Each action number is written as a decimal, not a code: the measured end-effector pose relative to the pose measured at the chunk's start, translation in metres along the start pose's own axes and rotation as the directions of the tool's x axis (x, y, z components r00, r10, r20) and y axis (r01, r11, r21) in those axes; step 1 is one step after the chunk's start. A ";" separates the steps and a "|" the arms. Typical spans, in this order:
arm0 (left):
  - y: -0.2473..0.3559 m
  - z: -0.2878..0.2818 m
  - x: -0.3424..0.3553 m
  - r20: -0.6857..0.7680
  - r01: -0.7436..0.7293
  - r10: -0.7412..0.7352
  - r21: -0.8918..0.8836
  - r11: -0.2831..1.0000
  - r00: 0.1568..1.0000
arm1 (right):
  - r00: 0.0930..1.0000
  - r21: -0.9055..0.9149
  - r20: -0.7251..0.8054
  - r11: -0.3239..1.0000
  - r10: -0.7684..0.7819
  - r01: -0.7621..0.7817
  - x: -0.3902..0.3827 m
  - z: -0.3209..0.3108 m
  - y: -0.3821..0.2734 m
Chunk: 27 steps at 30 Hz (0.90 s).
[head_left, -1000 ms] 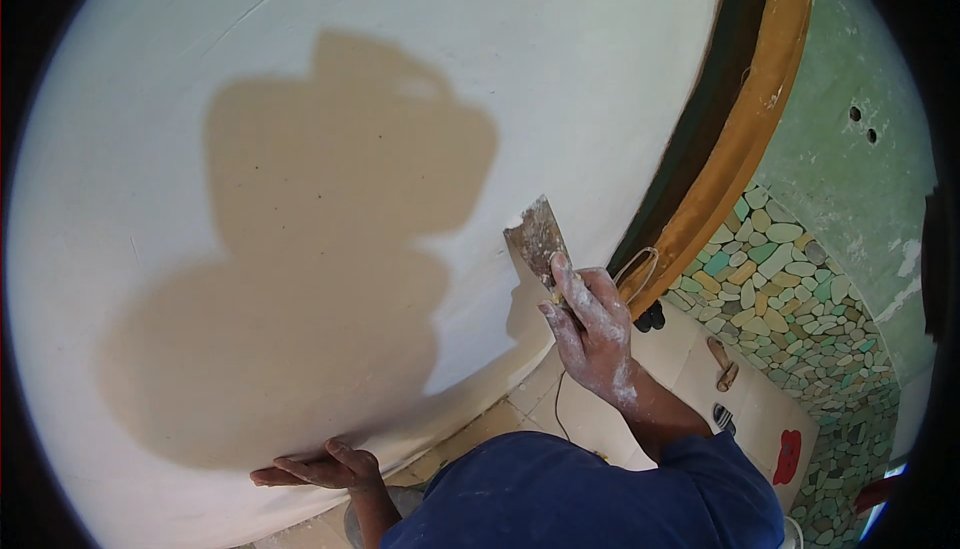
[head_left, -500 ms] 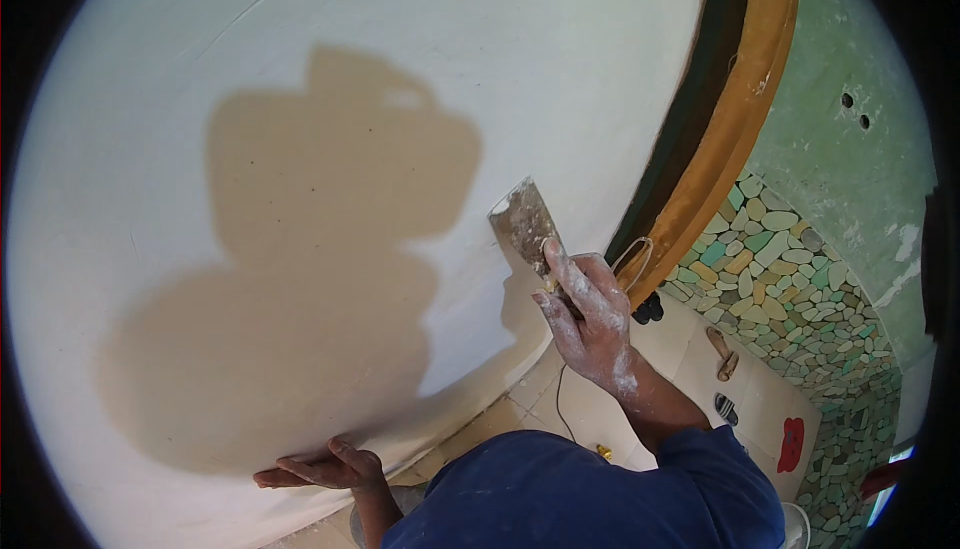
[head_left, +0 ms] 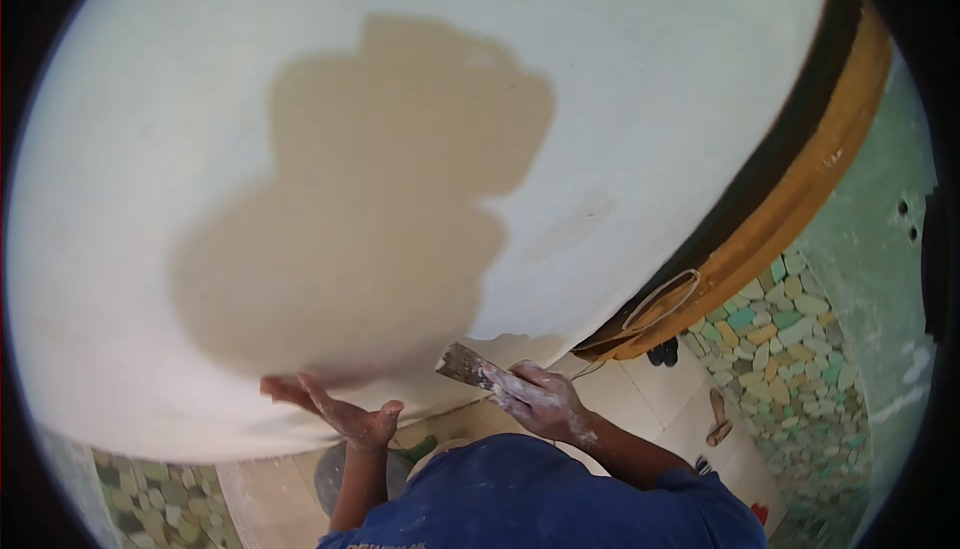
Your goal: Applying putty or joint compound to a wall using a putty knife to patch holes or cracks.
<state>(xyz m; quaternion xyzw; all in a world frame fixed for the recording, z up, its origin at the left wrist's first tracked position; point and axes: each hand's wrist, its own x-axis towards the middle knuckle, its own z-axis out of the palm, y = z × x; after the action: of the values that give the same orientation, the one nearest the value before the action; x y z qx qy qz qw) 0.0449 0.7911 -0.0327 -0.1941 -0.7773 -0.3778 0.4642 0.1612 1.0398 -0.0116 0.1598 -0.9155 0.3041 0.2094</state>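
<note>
A broad white wall [head_left: 640, 79] fills most of the view, with my shadow cast across its middle. My right hand [head_left: 535, 401], smeared with white powder, grips a putty knife [head_left: 464, 365] whose stained flat blade points to the left. The blade is held low, in front of the wall's bottom part; whether it touches the wall I cannot tell. Near the wall's lower edge my left hand [head_left: 345, 414] is raised with its fingers stretched and thumb apart, holding nothing. A faint greyish patch [head_left: 585, 219] marks the wall right of the shadow.
An orange-brown wooden frame [head_left: 840, 139] borders the wall at right, with a looped thin cord [head_left: 665, 299] hanging by its lower end. Beyond it are a green wall [head_left: 900, 279] and pebble-patterned stone [head_left: 780, 349]. Dark footwear [head_left: 662, 353] and a sandal [head_left: 718, 419] lie on the tiled floor [head_left: 640, 399].
My right hand has drawn the putty knife down and to the left, away from the upper wall. My left hand has risen slightly with its thumb spread. The view has turned left.
</note>
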 end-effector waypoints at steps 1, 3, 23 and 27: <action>0.009 -0.004 0.001 0.046 0.002 -0.003 0.016 1.000 0.999 | 1.000 0.015 0.003 1.000 0.003 -0.003 -0.008 0.010 0.008; 0.029 -0.007 -0.006 0.150 0.020 -0.015 -0.031 0.999 0.989 | 0.998 0.029 0.053 0.999 -0.016 0.014 -0.014 0.018 0.010; 0.091 -0.114 -0.171 0.449 0.697 -0.821 0.460 0.550 0.352 | 0.961 0.047 -0.162 0.971 -0.226 0.236 -0.013 -0.073 0.019; 0.103 -0.140 -0.199 0.576 0.708 -0.800 0.495 0.503 0.166 | 0.828 -0.206 -0.401 0.919 -0.392 0.335 0.036 -0.111 0.004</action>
<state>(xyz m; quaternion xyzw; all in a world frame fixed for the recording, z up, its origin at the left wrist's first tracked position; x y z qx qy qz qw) 0.2907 0.7594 -0.1238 0.1063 -0.9014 -0.3939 -0.1451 0.1607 1.1057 0.0843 0.2458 -0.8154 0.2277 0.4721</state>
